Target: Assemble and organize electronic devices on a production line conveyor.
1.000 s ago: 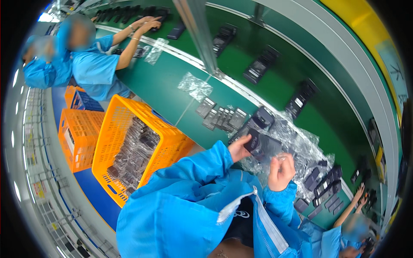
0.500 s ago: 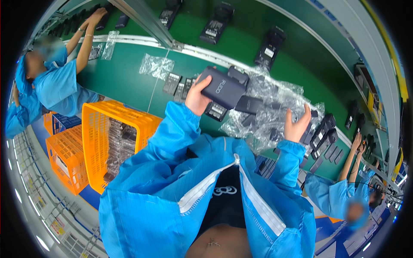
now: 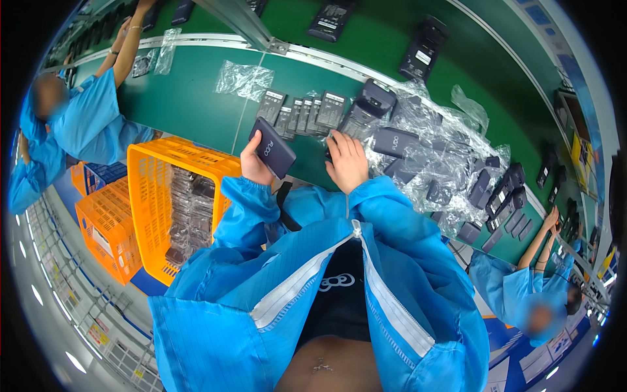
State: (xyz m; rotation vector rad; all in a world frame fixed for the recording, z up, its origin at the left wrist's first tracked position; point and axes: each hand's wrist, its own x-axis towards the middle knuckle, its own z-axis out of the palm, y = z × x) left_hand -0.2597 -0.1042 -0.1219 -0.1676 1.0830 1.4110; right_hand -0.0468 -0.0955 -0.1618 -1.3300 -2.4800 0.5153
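My left hand (image 3: 257, 164) grips a flat dark navy cover (image 3: 275, 151) with rounded corners, held tilted above the table's near edge. To its right, my right hand (image 3: 349, 163) lies palm down, its fingers bent over a dark labelled battery that it mostly hides. Beyond both hands stands a row of grey-labelled batteries (image 3: 304, 116). A dark handheld device (image 3: 375, 99) lies just past my right fingertips. Beside that hand, another dark cover (image 3: 396, 142) rests among crumpled clear plastic bags (image 3: 431, 160).
An orange crate (image 3: 147, 215) with bagged dark items is at my left; another orange crate (image 3: 108, 228) stands behind it. A metal post (image 3: 245, 23) rises beyond the table. More devices (image 3: 423, 52) lie on the green belt. Co-workers in blue work on both sides.
My right hand has moved left from the plastic bags to the battery near the row. My left hand has shifted left and lower with the cover, now turned more on edge.
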